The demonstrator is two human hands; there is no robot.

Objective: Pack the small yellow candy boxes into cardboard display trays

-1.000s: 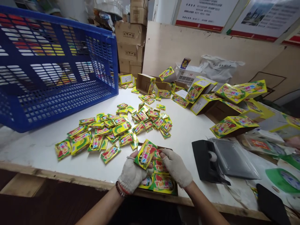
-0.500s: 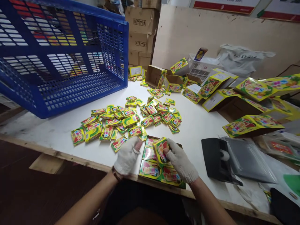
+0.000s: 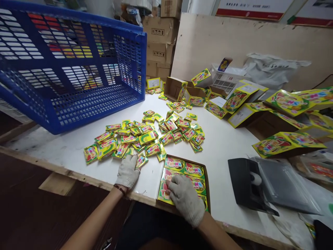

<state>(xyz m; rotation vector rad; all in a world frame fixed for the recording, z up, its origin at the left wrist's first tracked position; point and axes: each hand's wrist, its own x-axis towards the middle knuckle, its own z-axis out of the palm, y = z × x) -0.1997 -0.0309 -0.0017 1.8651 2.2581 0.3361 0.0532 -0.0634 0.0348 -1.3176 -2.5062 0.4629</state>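
Observation:
My left hand (image 3: 127,172), in a white knit glove, reaches to the near edge of a pile of small yellow-green candy boxes (image 3: 152,149). Its fingers are stretched out and touch the boxes there, beside one candy box (image 3: 141,161). In front of me lies a shallow open carton (image 3: 207,180) with flat candy boxes (image 3: 194,169) set in rows. My right hand (image 3: 186,198), gloved too, lies over the carton with its fingertips down on the boxes at the left and middle. It covers part of the rows and grips nothing that I can see.
A big blue plastic crate (image 3: 99,92) lies on its side at the left. Several empty printed cartons (image 3: 284,146) stand at the right and back. A black tape dispenser (image 3: 244,184) and clear plastic sheets (image 3: 283,184) lie at the right. The wooden table edge (image 3: 104,177) runs nearest me.
My right hand has put the candy box it held into the carton and now rests on the rows. My left hand has moved left to the pile. The view has shifted slightly.

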